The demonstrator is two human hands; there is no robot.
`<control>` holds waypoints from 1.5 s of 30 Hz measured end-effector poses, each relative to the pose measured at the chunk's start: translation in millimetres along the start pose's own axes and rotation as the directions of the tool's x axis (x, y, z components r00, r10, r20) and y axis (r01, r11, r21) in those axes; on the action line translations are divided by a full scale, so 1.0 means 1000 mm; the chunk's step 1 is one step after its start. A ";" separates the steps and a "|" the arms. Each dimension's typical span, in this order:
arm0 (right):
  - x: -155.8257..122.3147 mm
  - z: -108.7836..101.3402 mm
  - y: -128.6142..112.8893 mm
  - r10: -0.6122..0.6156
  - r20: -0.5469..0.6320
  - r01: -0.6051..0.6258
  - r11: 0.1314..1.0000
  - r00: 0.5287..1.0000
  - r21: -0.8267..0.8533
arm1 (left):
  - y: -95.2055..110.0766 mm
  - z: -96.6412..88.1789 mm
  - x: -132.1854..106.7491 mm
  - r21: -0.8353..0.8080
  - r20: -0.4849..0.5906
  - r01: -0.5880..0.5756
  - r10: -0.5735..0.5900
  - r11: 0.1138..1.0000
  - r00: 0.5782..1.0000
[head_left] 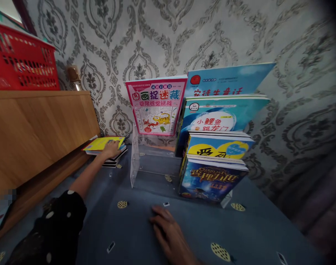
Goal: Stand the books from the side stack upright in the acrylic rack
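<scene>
My left hand reaches out to a yellow book on top of a low stack of books. Its fingers are closed over the right part of that book. My right hand is near the front, its fingers loosely apart and nothing in them. Beyond it stands a clear tiered book rack. A pink picture book leans in the rack's back left. On the right side, from back to front, are a blue book, teal books, yellow-and-blue books and dark blue books.
A wooden cabinet borders the left side, with a red basket and a small bottle on it. A patterned wall rises behind. The dark blue tablecloth has yellow prints.
</scene>
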State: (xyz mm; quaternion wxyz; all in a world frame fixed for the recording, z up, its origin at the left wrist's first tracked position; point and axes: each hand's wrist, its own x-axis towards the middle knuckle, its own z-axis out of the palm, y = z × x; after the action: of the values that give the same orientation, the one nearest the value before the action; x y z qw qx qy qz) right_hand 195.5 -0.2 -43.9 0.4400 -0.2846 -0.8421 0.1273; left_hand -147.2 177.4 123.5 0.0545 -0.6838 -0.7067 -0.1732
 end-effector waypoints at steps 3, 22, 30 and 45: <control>0.001 -0.001 0.000 -0.017 -0.008 0.017 1.000 1.000 0.001 | -0.008 0.018 -0.009 0.194 0.047 0.093 -0.104 0.977 0.993; 0.006 -0.004 -0.006 0.030 0.031 -0.030 0.999 0.999 0.024 | -0.041 -0.011 -0.140 0.428 0.049 -0.134 0.125 0.894 0.991; 0.010 -0.002 -0.007 0.122 0.112 -0.132 0.988 0.986 0.082 | -0.078 -0.012 -0.267 0.188 -0.293 -0.262 0.308 0.947 0.905; 0.017 -0.007 -0.015 0.170 0.220 -0.191 0.978 0.961 0.081 | -0.109 0.055 -0.189 0.261 0.062 0.438 -0.468 0.860 0.882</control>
State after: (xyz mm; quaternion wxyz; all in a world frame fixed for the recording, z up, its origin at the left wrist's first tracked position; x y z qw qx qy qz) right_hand 188.1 -2.8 -21.8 0.3482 -0.3224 -0.8472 0.2390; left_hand -234.7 15.1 -5.5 0.0505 -0.4959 -0.8653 -0.0523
